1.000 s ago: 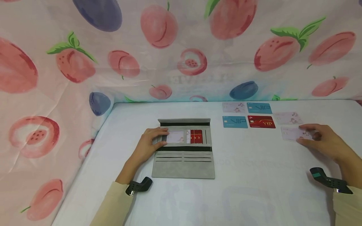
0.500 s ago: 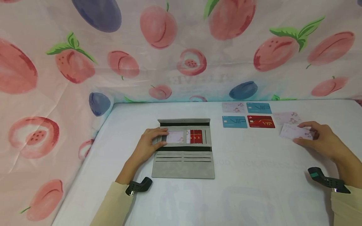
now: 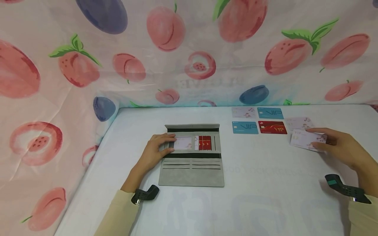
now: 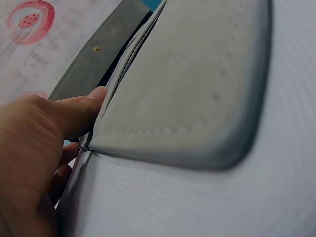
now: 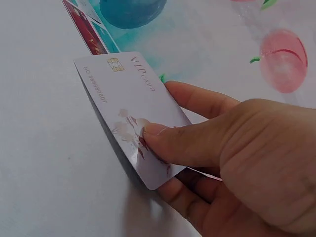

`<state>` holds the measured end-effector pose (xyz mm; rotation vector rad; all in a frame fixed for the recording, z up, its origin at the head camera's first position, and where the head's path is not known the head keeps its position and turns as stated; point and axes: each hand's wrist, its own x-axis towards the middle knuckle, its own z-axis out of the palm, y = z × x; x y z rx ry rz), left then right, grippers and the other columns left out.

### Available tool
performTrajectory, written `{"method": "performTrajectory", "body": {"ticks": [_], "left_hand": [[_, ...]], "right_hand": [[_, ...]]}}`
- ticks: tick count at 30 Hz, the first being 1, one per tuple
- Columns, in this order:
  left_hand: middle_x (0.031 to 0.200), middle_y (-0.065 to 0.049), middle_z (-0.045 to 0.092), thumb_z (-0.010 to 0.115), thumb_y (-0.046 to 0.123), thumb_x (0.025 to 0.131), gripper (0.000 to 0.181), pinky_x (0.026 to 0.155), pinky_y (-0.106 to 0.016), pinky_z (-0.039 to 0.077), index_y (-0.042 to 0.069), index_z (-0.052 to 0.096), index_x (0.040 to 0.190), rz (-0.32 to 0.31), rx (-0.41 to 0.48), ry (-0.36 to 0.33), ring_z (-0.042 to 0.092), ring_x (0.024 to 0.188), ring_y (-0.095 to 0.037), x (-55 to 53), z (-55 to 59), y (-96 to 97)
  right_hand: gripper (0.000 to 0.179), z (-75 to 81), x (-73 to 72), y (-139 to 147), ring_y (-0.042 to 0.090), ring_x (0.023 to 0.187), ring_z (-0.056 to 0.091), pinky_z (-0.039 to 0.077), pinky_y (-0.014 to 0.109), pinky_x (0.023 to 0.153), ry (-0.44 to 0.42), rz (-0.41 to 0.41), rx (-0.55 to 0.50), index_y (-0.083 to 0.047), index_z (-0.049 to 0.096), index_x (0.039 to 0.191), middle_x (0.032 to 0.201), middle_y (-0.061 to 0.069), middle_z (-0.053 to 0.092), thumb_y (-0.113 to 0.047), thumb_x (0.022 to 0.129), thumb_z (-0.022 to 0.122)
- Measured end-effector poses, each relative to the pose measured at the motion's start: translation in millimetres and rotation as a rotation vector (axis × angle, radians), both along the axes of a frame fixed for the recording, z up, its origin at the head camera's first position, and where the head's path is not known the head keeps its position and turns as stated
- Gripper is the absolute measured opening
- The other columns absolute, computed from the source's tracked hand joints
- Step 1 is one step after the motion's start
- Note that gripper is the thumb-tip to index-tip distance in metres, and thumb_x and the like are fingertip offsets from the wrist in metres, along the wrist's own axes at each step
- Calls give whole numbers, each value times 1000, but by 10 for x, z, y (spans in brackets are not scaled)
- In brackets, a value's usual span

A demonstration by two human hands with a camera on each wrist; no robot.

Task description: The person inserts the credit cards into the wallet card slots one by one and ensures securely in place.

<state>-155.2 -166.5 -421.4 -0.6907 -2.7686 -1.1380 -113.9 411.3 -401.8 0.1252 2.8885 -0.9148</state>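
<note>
An unfolded grey wallet (image 3: pixel 192 177) lies on the white table, with a pale card (image 3: pixel 183 143) and red cards (image 3: pixel 205 143) in its upper part. My left hand (image 3: pixel 155 147) grips the wallet's left edge. Close up in the left wrist view, the thumb (image 4: pixel 98 96) presses against the grey side near the fold. To the right, my right hand (image 3: pixel 339 146) pinches a white VIP card (image 5: pixel 106 81), thumb on its printed face and fingers behind. The card is tilted over the table, with a shadow beneath it.
Toward the back right lie another pale card (image 3: pixel 298 122), a red VIP card (image 3: pixel 273 127), two blue VIP cards (image 3: pixel 245 127) and a further pale card (image 3: pixel 243 112). A fruit-patterned cloth (image 3: pixel 224 68) rises behind the table's back edge.
The right hand has picked the pale card up from the table, tilting it, and its thumb now lies across the card's face. The left hand and wallet have stayed put.
</note>
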Motion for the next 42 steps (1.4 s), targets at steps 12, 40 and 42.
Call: {"method": "performTrajectory", "body": {"ticks": [12, 40, 42], "left_hand": [[135, 0, 55, 74, 16, 84, 35, 103, -48, 29, 13, 68, 119, 3, -2, -4, 43, 124, -25, 8, 1, 3], [135, 0, 55, 74, 17, 85, 35, 104, -50, 28, 14, 68, 119, 3, 1, -11, 42, 126, -25, 5, 11, 10], [135, 0, 55, 74, 17, 85, 35, 104, -50, 28, 14, 68, 119, 3, 2, -11, 42, 126, -25, 5, 13, 10]], "right_hand": [[77, 118, -10, -88, 41, 99, 49, 54, 46, 78, 6, -89, -73, -8, 36, 147, 128, 34, 45, -56, 89, 56], [59, 328, -109, -869, 15, 83, 63, 52, 18, 71, 70, 57, -346, -6, 40, 145, 106, 14, 65, -28, 94, 62], [58, 321, -111, -923, 16, 83, 63, 52, 18, 71, 77, 54, -351, -7, 43, 144, 101, 8, 68, -29, 94, 63]]}}
